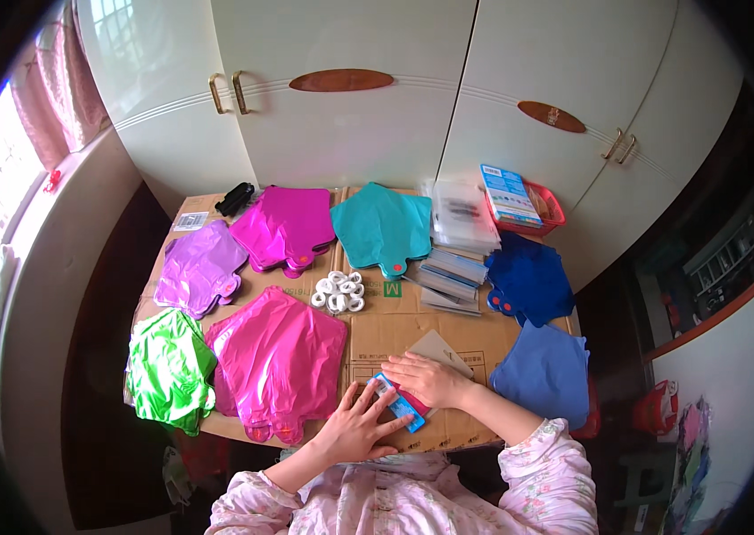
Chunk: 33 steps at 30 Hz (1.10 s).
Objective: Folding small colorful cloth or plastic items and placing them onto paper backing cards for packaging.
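My left hand (356, 424) lies with fingers spread across a small bright-blue packet (407, 415) near the front edge of the cardboard-covered table. Flat on the packet's upper side rests my right hand (428, 379), its fingers stretched toward the left. A bit of dark pink (415, 401) shows between the hands; what it belongs to is partly hidden. Behind my right hand, a grey-beige card (444, 350) with a small dark mark lies at an angle, its near part covered. Neither hand is closed around anything.
Flat foil balloons lie around the table: green (170, 370), pink (279, 361), purple (203, 266), magenta (284, 223), teal (383, 225), dark blue (533, 278), light blue (544, 370). White ribbon rolls (338, 292), plastic sleeves (461, 217), strips (450, 276) and a red basket (551, 209) stand beyond.
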Motion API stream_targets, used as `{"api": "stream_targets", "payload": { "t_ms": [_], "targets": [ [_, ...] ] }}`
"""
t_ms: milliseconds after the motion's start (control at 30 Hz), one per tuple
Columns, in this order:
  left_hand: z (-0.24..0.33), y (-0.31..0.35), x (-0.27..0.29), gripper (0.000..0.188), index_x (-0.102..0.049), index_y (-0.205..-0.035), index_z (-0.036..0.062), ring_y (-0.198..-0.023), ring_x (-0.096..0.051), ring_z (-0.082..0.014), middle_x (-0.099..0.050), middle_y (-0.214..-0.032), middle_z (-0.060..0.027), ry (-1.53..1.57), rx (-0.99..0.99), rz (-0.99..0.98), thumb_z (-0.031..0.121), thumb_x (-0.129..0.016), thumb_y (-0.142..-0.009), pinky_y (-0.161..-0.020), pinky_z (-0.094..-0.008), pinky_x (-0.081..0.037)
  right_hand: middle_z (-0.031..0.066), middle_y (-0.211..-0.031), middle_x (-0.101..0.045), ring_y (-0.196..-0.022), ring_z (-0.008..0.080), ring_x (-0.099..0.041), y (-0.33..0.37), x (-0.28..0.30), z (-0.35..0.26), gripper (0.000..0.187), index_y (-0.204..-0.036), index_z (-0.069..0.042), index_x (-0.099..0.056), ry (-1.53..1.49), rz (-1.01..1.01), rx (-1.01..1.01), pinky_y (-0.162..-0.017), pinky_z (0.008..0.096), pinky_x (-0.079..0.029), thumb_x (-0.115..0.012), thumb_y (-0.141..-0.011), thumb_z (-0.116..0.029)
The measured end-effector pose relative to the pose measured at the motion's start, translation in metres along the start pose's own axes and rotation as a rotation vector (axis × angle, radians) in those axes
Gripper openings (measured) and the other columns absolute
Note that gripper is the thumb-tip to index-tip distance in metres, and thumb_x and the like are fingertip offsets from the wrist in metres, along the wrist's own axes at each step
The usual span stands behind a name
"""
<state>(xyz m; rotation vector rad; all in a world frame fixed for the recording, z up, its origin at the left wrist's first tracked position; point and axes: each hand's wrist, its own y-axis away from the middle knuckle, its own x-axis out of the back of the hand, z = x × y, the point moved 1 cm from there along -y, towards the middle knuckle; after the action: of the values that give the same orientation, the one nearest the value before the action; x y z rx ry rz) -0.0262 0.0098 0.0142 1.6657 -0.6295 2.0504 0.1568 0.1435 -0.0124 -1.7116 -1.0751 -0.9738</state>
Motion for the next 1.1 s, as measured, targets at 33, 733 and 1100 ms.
{"api": "stream_targets", "payload": {
  "t_ms": [33,733,1100],
  "targets": [
    [0.0,0.0,0.001,0.057,-0.043,-0.136,0.0373,-0.135,-0.028,-0.0398,-0.033,-0.145,-0.0133,-0.005,0.002,-0.005,0.062,-0.047,-0.084,-0.108,-0.0592,-0.018,0.0116,-0.134,-0.051,-0.128,0.0241,-0.045,0.0,0.0,0.0,0.045,-0.129,-0.002,-0.05,0.006,-0.005,0.008,-0.107,0.042,-0.034,-0.049,-0.086,-0.015],
    [0.046,-0.011,-0.013,0.081,-0.04,-0.139,0.0175,-0.117,-0.044,-0.0442,-0.041,-0.13,-0.0346,-0.078,0.098,0.072,0.06,-0.06,-0.074,-0.105,-0.0518,-0.03,0.0054,-0.078,-0.058,-0.079,0.025,-0.058,-0.157,-0.026,0.039,0.016,-0.068,-0.011,-0.066,0.277,0.519,-0.472,-0.07,0.0398,-0.045,-0.072,-0.069,-0.026],
    [0.043,-0.011,-0.017,0.081,-0.038,-0.141,0.019,-0.118,-0.044,-0.047,-0.042,-0.128,-0.0345,-0.053,0.12,0.085,0.059,-0.061,-0.074,-0.105,-0.0534,-0.031,0.007,-0.076,-0.059,-0.073,0.0272,-0.06,-0.052,0.059,0.006,0.008,-0.082,-0.011,-0.069,0.243,0.269,-0.287,-0.067,0.039,-0.048,-0.068,-0.078,-0.018]
  ]
}}
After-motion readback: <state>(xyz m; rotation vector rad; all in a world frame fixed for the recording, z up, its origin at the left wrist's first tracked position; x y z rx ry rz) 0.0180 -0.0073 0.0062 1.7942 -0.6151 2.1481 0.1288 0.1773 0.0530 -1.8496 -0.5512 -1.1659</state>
